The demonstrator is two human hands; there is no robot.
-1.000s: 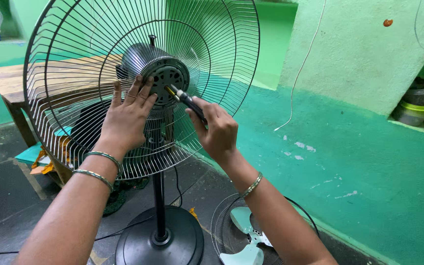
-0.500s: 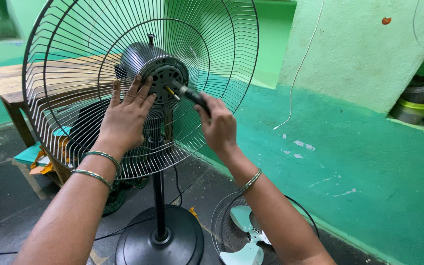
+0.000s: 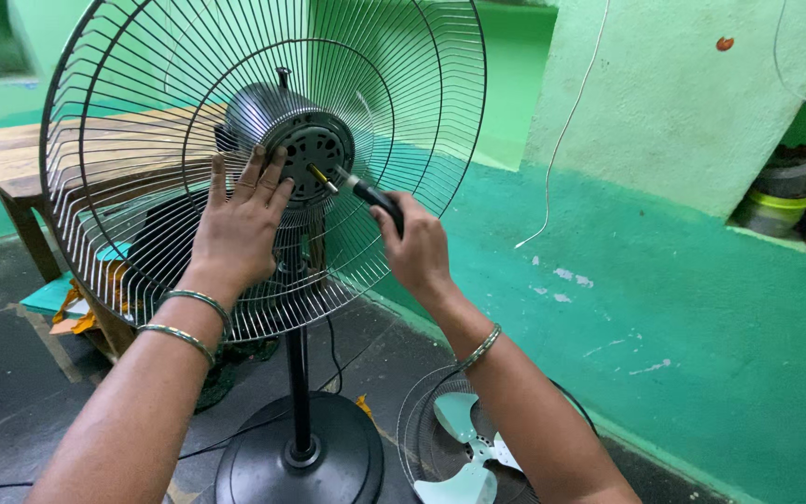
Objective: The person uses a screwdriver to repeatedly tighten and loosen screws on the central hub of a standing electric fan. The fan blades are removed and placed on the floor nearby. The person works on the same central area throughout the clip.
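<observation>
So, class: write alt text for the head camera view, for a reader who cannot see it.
A right hand holds a screwdriver to the motor of a pedestal fan, while the left hand presses flat on the rear wire guard. A pale fan blade lies on the floor.

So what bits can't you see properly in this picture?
- Head view: the screwdriver handle is mostly wrapped by the right hand; only its front part shows.
- The screw it meets on the motor is too small to make out.
- The left hand covers part of the rear grille beside the motor.
- The fan blade on the floor is cut off by the bottom edge and the right arm.
</observation>
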